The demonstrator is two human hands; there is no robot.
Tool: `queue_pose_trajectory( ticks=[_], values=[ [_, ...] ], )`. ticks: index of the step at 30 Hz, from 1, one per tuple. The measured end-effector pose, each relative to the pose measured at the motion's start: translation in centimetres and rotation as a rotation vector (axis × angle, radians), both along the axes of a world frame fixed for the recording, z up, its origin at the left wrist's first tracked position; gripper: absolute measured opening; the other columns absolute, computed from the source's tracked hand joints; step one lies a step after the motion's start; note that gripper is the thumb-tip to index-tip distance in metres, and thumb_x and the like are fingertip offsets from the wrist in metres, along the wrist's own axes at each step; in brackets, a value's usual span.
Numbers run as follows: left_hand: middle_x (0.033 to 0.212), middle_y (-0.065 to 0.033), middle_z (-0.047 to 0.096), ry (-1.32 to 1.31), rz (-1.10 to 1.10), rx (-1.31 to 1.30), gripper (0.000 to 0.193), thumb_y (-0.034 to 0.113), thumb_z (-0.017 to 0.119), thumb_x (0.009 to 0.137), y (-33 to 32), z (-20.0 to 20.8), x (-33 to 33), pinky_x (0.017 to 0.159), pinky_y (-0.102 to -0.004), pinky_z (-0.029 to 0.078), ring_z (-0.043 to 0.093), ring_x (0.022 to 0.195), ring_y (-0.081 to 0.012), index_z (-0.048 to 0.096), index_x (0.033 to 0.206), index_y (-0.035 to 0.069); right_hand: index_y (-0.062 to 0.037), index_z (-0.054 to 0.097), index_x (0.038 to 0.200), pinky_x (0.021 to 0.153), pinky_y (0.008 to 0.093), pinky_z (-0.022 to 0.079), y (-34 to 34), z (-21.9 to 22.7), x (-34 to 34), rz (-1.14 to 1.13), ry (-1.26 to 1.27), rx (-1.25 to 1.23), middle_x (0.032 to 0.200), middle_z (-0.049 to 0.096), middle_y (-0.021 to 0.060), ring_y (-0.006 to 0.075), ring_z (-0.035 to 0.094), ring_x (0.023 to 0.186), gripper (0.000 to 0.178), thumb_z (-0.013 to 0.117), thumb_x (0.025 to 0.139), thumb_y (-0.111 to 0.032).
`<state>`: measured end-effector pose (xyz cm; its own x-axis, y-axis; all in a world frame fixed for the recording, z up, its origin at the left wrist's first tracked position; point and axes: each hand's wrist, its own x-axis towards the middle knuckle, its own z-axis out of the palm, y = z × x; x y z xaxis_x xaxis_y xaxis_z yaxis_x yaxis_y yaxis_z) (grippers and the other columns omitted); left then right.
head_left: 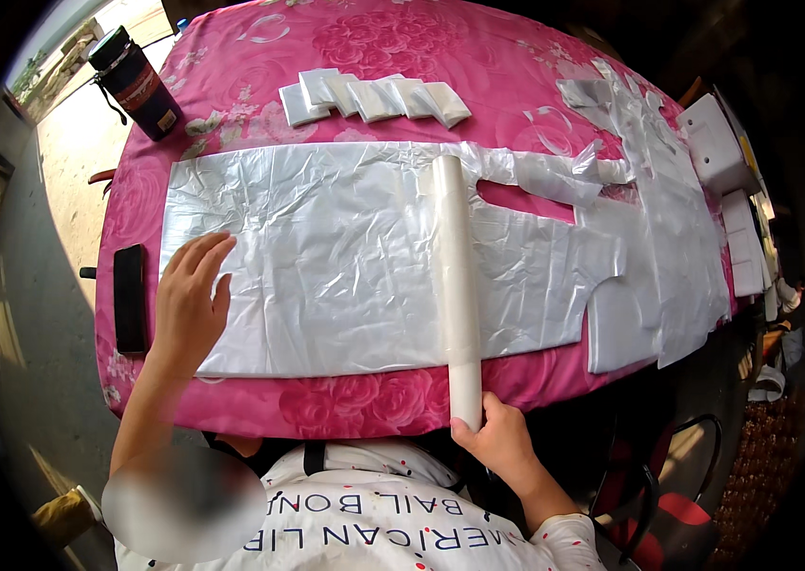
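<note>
A flat, white translucent plastic sheet (pixel 345 276), crinkled and with a cut-out hole near its right end, is spread over the table. Across it, pointing away from me, lies a long pale tube (pixel 459 276). My right hand (pixel 499 440) grips the tube's near end at the table's front edge. At the sheet's left end is my left hand (pixel 195 300), open, thumb apart from the fingers and holding nothing. Whether its fingertips touch the plastic, I cannot tell. More plastic sheets (pixel 674 247) with curved cut-outs lie layered at the right.
A pink flowered cloth (pixel 374 404) covers the table. Several folded plastic squares (pixel 378 100) overlap in a row at the back. A dark bottle (pixel 139 90) stands at the far left, a black phone (pixel 130 297) lies nearer. White boxes (pixel 721 143) flank the right edge.
</note>
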<state>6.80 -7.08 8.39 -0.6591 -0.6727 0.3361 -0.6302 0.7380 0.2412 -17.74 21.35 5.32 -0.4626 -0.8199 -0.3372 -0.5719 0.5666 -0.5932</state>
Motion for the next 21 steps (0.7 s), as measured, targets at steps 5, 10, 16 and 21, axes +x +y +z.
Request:
queue_pose_trajectory(
  ticks=[5,10,16,21],
  values=[
    [0.131,-0.0189,0.044,0.411,-0.366,0.534,0.062,0.002,0.057,0.080,7.1,-2.9,-11.9,0.095,-0.0389,0.039,0.045,0.116,-0.0352,0.032,0.136,0.003,0.0028,0.056,0.090,0.063,0.0416,0.051,-0.3,0.5,-0.3,-0.012,-0.122,0.032,0.073,0.063,0.0215,0.0367,0.064,0.070,0.040,0.069,0.072,-0.031],
    [0.140,-0.0255,0.031,0.183,-0.343,0.337,0.060,0.009,0.048,0.082,9.7,-7.4,-16.8,0.108,-0.0462,0.021,0.029,0.131,-0.0390,0.026,0.135,-0.009,0.0035,0.057,0.086,0.065,0.0423,0.050,-0.7,0.8,-1.0,0.060,-0.067,0.143,0.074,0.063,0.0225,0.0374,0.063,0.070,0.044,0.068,0.073,-0.037],
    [0.141,-0.0291,0.026,0.019,-0.268,0.229,0.057,0.015,0.036,0.085,9.9,-8.4,-16.5,0.110,-0.0473,0.014,0.022,0.135,-0.0393,0.027,0.133,-0.014,0.0053,0.060,0.082,0.063,0.0401,0.050,-5.5,1.0,-4.6,0.153,-0.162,-0.031,0.070,0.063,0.0212,0.0359,0.063,0.067,0.042,0.059,0.082,-0.036],
    [0.142,-0.0296,0.023,-0.043,-0.286,0.217,0.058,0.017,0.035,0.085,9.8,-8.1,-16.6,0.111,-0.0470,0.013,0.019,0.135,-0.0393,0.027,0.133,-0.014,0.0070,0.061,0.084,0.065,0.0342,0.050,-15.9,-1.2,-9.5,0.014,-0.258,-0.263,0.071,0.063,0.0171,0.0240,0.064,0.068,0.038,0.054,0.087,-0.030]
  ],
)
